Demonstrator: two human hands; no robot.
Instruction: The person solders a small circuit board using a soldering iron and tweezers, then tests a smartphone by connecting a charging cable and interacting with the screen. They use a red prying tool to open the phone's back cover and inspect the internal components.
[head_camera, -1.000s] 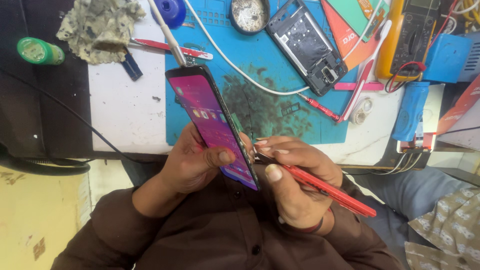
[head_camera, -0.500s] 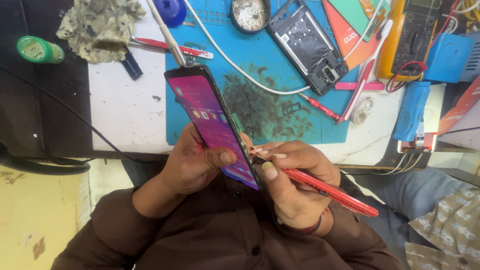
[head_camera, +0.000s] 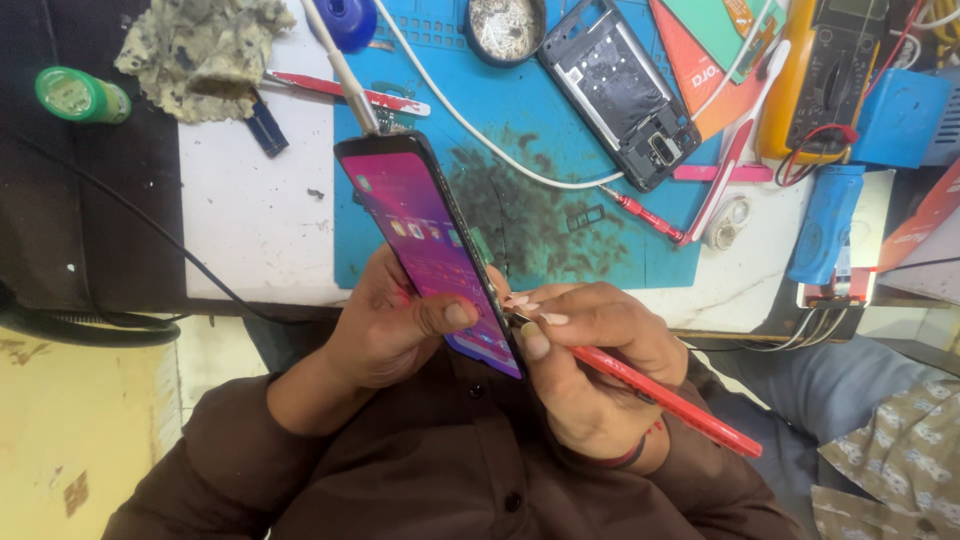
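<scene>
The left hand (head_camera: 385, 330) clasps a slim black smartphone with a lit magenta screen (head_camera: 430, 245) by its edges above the blue tabletop mat (head_camera: 560, 210); the right hand (head_camera: 590, 370) pinches a red-handled screwdriver (head_camera: 660, 395) against its side (glass looks fragile, slippery; edges seem safest).

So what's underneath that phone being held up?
Under the phone lie the left hand's fingers, gripping its back, and the stained blue mat. The phone's back and the mat directly beneath it are covered.
</scene>
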